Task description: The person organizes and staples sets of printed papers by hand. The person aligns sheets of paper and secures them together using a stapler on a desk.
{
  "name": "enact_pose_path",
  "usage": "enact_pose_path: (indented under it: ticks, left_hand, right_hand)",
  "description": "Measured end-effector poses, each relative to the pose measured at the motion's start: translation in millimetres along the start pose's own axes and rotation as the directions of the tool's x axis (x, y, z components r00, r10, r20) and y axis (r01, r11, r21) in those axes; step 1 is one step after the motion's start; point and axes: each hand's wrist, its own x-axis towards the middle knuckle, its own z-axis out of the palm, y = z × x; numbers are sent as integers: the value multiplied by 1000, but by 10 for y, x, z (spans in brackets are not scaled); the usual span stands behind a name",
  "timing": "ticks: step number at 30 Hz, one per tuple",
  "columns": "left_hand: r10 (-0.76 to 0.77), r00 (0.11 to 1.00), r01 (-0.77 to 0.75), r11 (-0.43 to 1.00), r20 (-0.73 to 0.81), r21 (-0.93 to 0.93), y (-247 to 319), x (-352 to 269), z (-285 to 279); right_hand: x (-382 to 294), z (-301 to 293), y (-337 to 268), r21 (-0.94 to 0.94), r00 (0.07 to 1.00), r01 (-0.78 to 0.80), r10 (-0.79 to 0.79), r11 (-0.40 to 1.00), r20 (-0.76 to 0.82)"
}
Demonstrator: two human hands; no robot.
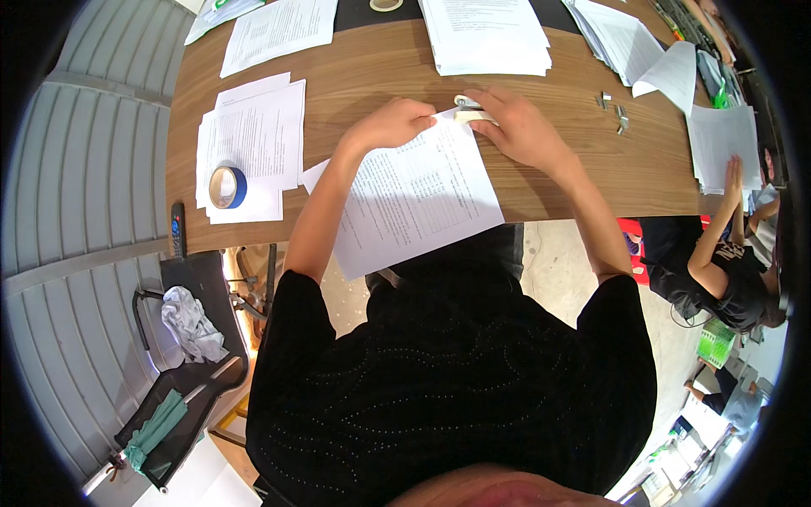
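Note:
My left hand (pixel 398 123) grips the top edge of printed paper sheets (pixel 412 196), its thumb and fingers closed on them. The sheets lie tilted, their lower part reaching past the table's near edge. In my right hand (pixel 516 127) is a small white stapler (pixel 469 109), its jaws at the top right corner of the sheets. Whether a staple is in the corner cannot be seen. Beyond my hands lies a thick stack of printed paper (pixel 488 38). Loose staple strips (pixel 622 119) lie on the wooden table to the right of my right hand.
At the left, a blue tape roll (pixel 236 188) rests on a paper pile (pixel 263 136); a remote control (pixel 178 228) lies at the table's edge. More papers (pixel 282 32) and a tape roll (pixel 386 5) are at the back. A co-worker (pixel 728 266) sits at the right, hands by another paper pile (pixel 722 139).

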Motion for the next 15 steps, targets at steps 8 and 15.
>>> enact_pose_path:
  ticks: [8, 15]
  left_hand:
    - [49, 999, -49, 998, -11, 33, 40, -16, 16]
    - [25, 1000, -26, 998, 14, 57, 41, 2, 2]
  right_hand:
    - [72, -7, 125, 59, 986, 13, -23, 998, 164]
    - [102, 4, 258, 198, 976, 40, -80, 979, 201]
